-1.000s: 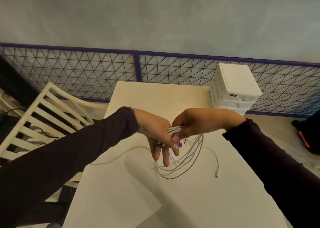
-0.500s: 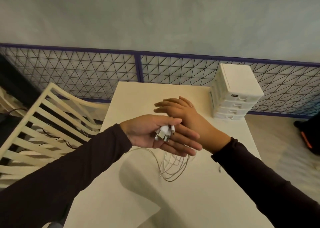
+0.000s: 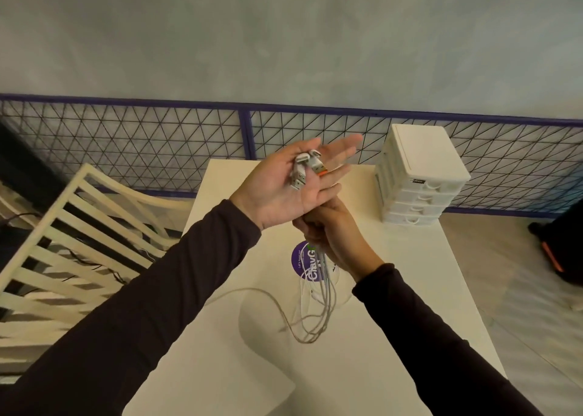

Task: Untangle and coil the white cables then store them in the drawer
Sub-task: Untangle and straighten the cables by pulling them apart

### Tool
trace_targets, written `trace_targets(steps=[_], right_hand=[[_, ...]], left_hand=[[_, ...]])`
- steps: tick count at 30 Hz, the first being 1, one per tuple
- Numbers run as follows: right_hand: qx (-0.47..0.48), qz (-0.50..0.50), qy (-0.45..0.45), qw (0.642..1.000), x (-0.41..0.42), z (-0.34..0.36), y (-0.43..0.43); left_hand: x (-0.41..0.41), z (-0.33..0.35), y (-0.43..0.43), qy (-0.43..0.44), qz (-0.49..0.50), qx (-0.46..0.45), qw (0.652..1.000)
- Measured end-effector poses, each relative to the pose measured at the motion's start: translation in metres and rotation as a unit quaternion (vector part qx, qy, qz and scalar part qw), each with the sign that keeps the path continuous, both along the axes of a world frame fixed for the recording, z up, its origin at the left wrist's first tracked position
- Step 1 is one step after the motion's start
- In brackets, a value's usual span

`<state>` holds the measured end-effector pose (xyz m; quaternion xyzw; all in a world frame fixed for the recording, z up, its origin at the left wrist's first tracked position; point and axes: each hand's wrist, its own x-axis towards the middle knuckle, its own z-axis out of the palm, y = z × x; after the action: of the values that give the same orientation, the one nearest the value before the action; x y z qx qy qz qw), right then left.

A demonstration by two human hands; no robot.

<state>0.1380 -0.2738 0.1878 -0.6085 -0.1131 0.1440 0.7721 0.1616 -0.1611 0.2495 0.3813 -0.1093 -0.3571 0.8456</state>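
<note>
Nearest, slack loops of the white cables [image 3: 310,308] trail onto the table [image 3: 394,336]. The right hand [image 3: 336,237] closes round the strands below the left hand [image 3: 293,183], likely to wind them. The left lies open and palm-up, plugs [image 3: 305,168] resting on it as an anchor. Beyond stands the shut drawer unit [image 3: 419,176]

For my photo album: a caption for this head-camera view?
Left hand cradles plugs; right hand grips dangling white cables.
</note>
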Motion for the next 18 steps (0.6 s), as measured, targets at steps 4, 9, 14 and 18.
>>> trace_targets(steps=[4,9,14,18], right_hand=[[-0.034,-0.039,-0.02,0.998,0.001,0.0,-0.003],[-0.008,0.054,0.014,0.998,0.009,0.005,-0.011],[-0.062,0.179,0.035,0.981,0.016,0.007,-0.017],[-0.137,0.167,0.045,0.975,0.008,-0.002,-0.015]], left_hand=[[0.002,0.002,0.001,-0.021,0.019,-0.015,0.999],[0.007,0.008,0.004,-0.048,0.046,-0.026,0.997],[0.011,0.015,0.014,-0.053,0.073,-0.005,0.996],[0.024,0.027,0.029,-0.08,0.134,-0.001,0.988]])
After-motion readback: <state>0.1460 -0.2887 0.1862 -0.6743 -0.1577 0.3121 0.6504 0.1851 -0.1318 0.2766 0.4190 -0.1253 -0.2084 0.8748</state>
